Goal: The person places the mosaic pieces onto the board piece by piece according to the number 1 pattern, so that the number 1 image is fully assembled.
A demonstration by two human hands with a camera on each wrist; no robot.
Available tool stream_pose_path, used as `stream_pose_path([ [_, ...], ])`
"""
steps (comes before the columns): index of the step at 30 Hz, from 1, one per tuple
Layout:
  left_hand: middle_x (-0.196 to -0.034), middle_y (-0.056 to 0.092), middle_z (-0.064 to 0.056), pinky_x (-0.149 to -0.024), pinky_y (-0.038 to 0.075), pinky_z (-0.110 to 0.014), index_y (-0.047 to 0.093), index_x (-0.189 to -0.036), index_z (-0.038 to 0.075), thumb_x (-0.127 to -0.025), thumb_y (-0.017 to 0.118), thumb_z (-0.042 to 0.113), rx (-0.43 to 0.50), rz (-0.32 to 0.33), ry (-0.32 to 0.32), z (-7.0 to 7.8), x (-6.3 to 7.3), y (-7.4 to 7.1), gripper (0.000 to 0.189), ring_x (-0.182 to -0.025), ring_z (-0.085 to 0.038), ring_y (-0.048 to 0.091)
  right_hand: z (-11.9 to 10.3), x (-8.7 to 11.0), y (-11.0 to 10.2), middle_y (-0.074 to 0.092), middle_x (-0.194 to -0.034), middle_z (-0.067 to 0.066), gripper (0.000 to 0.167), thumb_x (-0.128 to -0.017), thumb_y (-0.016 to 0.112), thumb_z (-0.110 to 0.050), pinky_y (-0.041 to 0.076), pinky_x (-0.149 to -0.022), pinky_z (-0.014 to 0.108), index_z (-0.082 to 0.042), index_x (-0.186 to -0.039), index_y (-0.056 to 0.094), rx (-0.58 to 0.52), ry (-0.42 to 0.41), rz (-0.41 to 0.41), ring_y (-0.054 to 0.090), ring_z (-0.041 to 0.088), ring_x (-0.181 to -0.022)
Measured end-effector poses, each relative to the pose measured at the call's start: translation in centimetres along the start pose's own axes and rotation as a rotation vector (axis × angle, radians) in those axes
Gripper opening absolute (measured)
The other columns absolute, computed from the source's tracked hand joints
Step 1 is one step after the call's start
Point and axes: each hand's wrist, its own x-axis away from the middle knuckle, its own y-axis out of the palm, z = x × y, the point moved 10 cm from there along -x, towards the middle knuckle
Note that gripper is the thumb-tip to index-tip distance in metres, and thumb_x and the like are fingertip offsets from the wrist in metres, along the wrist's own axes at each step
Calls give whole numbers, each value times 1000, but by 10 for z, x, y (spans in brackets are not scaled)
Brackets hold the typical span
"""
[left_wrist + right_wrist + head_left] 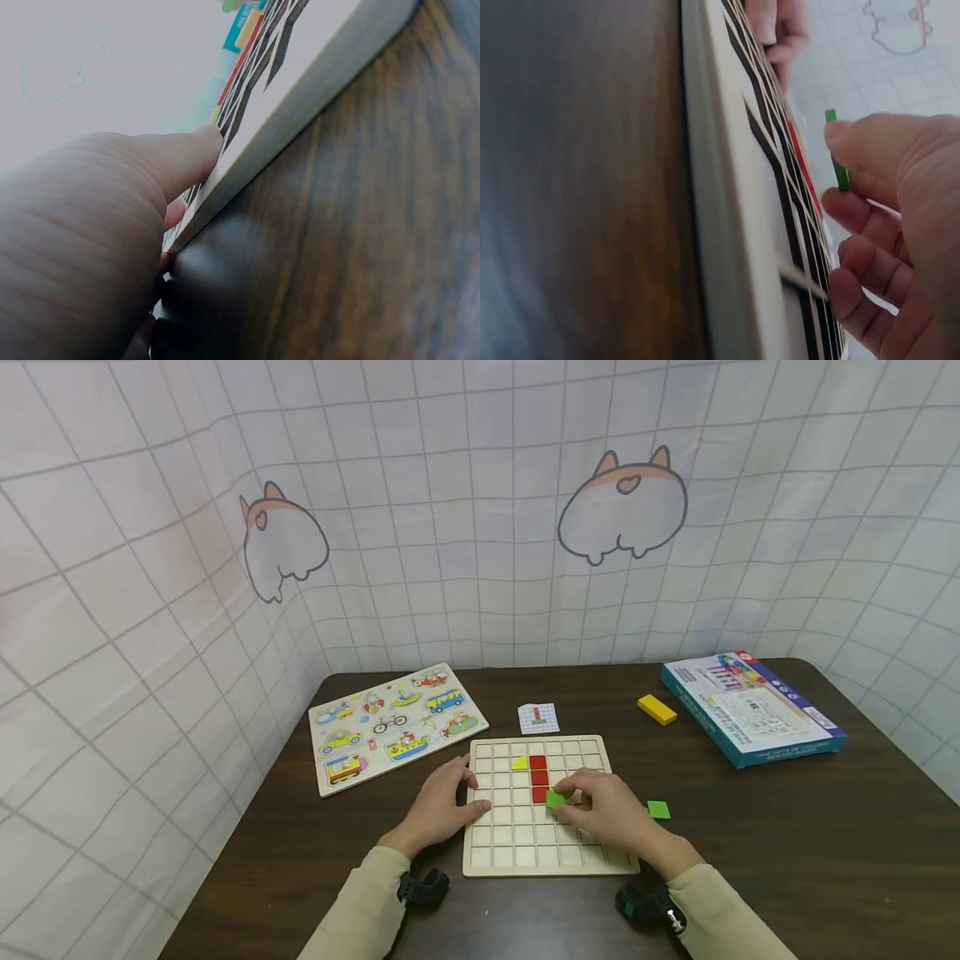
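Observation:
In the head view, a wooden grid board point(504, 857) lies on the table. My left hand point(441, 803) holds its left edge, the thumb lying over the rim in the left wrist view and the other fingers beside the edge. My right hand point(611, 810) is over the board's right half, pinching a small green square tile point(554, 798) between thumb and forefinger. In the right wrist view this green tile point(838, 154) is tipped on edge above the board. A column of red square tiles point(538, 774) sits in the grid, with a yellow triangular tile point(520, 763) left of its top.
Right of the board lies another green tile point(658, 810). Behind it are a small pattern card point(538, 718) and a yellow block point(657, 710). A picture puzzle board point(397, 727) lies at left, a boxed set point(753, 706) at right. A grid-patterned curtain point(480, 585) hangs behind the table.

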Motion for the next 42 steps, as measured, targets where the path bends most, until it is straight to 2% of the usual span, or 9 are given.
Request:
stream_pose_path([
  [13, -155, 35, -10, -115, 26, -51, 53, -97, 18, -88, 72, 37, -12, 3, -4, -1, 1, -1, 28, -145, -30, 26, -18, -4, 18, 62, -88, -15, 19, -84, 78, -25, 45, -61, 21, -20, -101, 73, -40, -29, -30, 50, 5, -70],
  [20, -155, 35, -9, -114, 27, -51, 53, -98, 18, -88, 72, 37, -11, 0, -4, 0, 1, -1, 28, -145, -30, 27, -21, -5, 26, 59, -89, -19, 19, -84, 78, -28, 44, -65, 22, -24, -101, 72, 7, -24, -33, 50, 5, -73],
  [32, -155, 36, -9, -114, 27, -52, 53, -97, 20, -88, 72, 37, 9, 4, -6, -2, 0, 1, 28, -145, -31, 27, -25, -5, 26, 59, -88, -16, 20, -84, 78, -29, 42, -64, 23, -23, -102, 73, 59, -15, -45, 49, 8, -73],
  [42, -154, 36, -10, -115, 26, -51, 53, -97, 19, -88, 72, 37, 3, 4, -7, 0, 0, -1, 28, -144, -31, 28, -36, -13, 31, 61, -92, -14, 19, -84, 78, -28, 48, -73, 27, -20, -101, 74, 55, -22, -76, 53, 7, -78],
])
